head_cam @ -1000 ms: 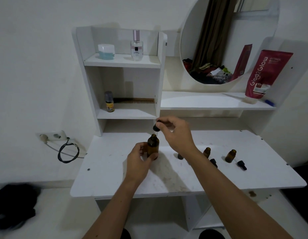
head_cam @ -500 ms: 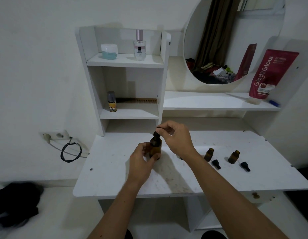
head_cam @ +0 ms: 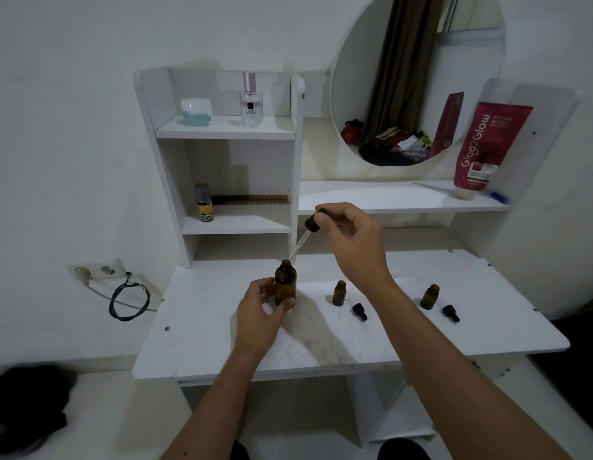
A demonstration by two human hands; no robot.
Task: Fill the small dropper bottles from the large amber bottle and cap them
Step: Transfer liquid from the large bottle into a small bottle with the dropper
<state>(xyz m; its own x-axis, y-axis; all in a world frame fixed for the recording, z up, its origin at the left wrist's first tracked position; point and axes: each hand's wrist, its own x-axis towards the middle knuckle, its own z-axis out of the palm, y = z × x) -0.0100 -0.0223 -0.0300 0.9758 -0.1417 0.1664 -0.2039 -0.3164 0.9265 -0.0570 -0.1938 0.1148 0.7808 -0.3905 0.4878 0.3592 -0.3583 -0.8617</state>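
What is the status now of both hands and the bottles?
Left hand grips large amber glass bottle, uncapped, upright. Right hand holds black-bulbed glass dropper, tip just above its mouth. Two small amber bottles uncapped. Nothing obstructs.

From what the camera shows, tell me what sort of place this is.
Probably a bedroom vanity: a round mirror reflecting clothes, a perfume bottle on the shelf, and a lotion tube.

Your left hand [head_cam: 258, 310] grips the large amber bottle [head_cam: 285, 283], which stands upright and uncapped on the white table [head_cam: 195, 340]. Your right hand [head_cam: 349, 239] pinches the dropper [head_cam: 305, 235] by its black bulb; its glass tip is tilted just above the bottle's mouth. Two small dropper bottles [head_cam: 339, 293] [head_cam: 429, 296] stand open to the right, each with a black cap [head_cam: 359, 311] [head_cam: 451, 313] lying beside it.
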